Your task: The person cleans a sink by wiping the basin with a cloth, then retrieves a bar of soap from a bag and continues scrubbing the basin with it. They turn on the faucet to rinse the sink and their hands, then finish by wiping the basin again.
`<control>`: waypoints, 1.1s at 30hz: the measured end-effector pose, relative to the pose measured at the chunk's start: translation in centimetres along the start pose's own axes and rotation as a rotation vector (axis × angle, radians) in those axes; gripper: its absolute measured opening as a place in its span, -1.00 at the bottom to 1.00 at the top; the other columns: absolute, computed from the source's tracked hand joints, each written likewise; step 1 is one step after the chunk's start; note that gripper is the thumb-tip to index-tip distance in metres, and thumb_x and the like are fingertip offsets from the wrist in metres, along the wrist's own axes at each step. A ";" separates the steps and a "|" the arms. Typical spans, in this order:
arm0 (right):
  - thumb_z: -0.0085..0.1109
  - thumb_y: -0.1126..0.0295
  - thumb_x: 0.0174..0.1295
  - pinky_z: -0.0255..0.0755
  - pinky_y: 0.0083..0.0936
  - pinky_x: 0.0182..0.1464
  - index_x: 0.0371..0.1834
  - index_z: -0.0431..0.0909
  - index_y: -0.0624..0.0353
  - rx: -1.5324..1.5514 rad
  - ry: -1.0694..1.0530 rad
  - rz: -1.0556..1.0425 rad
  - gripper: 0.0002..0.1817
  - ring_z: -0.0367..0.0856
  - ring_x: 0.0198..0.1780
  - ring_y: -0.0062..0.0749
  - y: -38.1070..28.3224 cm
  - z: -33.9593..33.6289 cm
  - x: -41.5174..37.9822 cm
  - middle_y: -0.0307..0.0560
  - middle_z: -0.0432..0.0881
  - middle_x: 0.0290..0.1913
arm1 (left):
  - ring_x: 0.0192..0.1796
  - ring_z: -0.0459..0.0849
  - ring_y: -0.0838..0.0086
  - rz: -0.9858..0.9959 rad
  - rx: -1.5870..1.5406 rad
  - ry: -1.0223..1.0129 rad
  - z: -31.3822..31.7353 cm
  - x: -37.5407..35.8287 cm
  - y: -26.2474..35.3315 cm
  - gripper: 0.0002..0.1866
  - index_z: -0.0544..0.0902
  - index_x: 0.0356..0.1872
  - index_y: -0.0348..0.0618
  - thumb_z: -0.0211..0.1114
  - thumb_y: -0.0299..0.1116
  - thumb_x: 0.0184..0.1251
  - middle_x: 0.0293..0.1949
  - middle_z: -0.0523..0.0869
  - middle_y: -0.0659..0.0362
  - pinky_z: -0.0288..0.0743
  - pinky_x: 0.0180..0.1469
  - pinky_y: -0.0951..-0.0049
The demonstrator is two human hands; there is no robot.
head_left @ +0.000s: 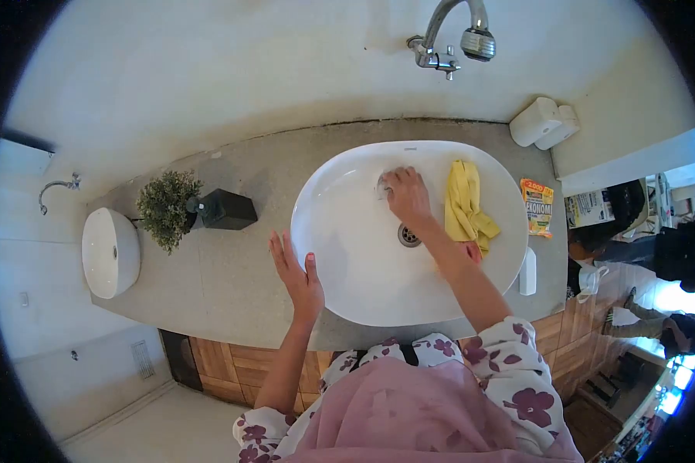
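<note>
A white oval sink basin (324, 297) is set on the grey counter in front of me. Inside it, near the back wall, my right hand (409, 197) presses down with bent fingers over a small pale, shiny item (381, 187); I cannot tell what it is. My left hand (297, 278) rests at the basin's left rim, fingers straight and thumb apart, holding nothing. The drain (409, 236) lies just below my right hand. A crumpled yellow cloth (462, 202) lies along the basin's right side, with a pinkish item (471, 250) partly under its lower end.
A curved chrome faucet (479, 42) juts from the wall above. Right of the basin lie an orange-yellow packet (537, 207) and a white bar-shaped object (527, 272). White containers (544, 122) stand behind. Leftward are a black bottle (228, 210), a potted plant (168, 208) and another basin (110, 253).
</note>
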State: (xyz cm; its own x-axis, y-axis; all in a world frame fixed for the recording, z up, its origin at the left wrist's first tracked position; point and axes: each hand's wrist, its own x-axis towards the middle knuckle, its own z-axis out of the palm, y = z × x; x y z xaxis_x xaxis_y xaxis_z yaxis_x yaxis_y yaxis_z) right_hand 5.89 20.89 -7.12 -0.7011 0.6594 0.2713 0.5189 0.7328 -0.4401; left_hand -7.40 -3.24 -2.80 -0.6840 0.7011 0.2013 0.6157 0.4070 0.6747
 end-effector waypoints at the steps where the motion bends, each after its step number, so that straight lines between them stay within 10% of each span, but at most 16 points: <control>1: 0.14 0.45 0.01 0.38 -0.18 0.07 -0.20 0.59 0.06 -0.014 -0.002 -0.006 -0.76 0.50 -0.02 -0.06 -0.3 0.8 -0.9 0.01 0.56 -0.17 | 0.54 -0.16 -0.05 -0.008 0.000 0.000 0.1 0.0 -0.1 -0.35 0.10 0.45 -0.22 -0.13 0.01 0.53 0.49 -0.02 -0.14 -0.23 0.48 -0.05; 9: 0.11 0.37 0.10 0.43 -0.20 0.05 -0.11 0.63 0.05 0.227 -0.568 0.065 -0.72 0.52 -0.03 -0.09 -7.7 -3.9 -14.7 0.00 0.58 -0.18 | 0.54 -0.18 -0.04 -0.045 -0.033 -0.021 -0.1 0.1 0.2 -0.35 0.11 0.44 -0.24 -0.14 0.02 0.53 0.50 -0.01 -0.11 -0.26 0.49 -0.04; 18: 0.24 0.37 0.08 0.46 -0.45 -0.01 -0.08 0.63 0.14 0.742 -1.094 0.207 -0.69 0.58 -0.05 -0.38 -4.2 -12.6 -11.9 -0.16 0.64 -0.18 | 0.55 -0.20 0.01 -0.084 -0.144 -0.006 0.4 -0.6 -0.5 -0.40 0.10 0.46 -0.23 -0.19 -0.06 0.56 0.51 -0.01 -0.07 -0.27 0.50 0.02; 22: 0.23 0.44 0.09 0.41 -0.44 0.06 -0.05 0.58 0.23 0.705 -0.288 0.375 -0.68 0.56 -0.02 -0.33 -1.4 -9.7 -4.3 -0.07 0.62 -0.09 | 0.56 -0.18 0.07 -0.105 -0.162 -0.009 0.4 -0.6 -0.4 -0.44 0.13 0.45 -0.22 -0.22 -0.13 0.58 0.51 0.04 -0.01 -0.26 0.51 0.06; 24: 0.19 0.50 0.07 0.38 -0.27 0.06 -0.07 0.54 0.17 0.206 0.082 0.059 -0.70 0.54 -0.08 -0.14 -0.6 -5.9 -0.1 -0.03 0.59 -0.19 | 0.56 -0.16 0.12 -0.129 -0.221 0.020 0.3 -0.8 -0.1 -0.48 0.20 0.43 -0.22 -0.23 -0.18 0.58 0.50 0.10 0.03 -0.26 0.52 0.09; 33: 0.11 0.63 0.03 0.43 -0.16 -0.01 -0.02 0.49 0.14 0.443 0.202 0.091 -0.62 0.50 -0.07 0.02 -11.6 6.6 -1.7 0.05 0.54 -0.14 | 0.55 -0.09 0.17 -0.200 -0.306 0.050 0.6 -0.8 -0.2 -0.52 0.29 0.39 -0.20 -0.19 -0.23 0.56 0.47 0.20 0.08 -0.23 0.52 0.13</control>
State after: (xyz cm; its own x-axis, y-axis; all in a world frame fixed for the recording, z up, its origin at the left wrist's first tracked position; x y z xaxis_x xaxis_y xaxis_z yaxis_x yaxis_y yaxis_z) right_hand -2.22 10.16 -8.15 -0.5313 0.7687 0.3561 0.2849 0.5580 -0.7794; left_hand -6.76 -3.56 -3.52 -0.8020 0.5928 0.0728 0.3273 0.3343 0.8838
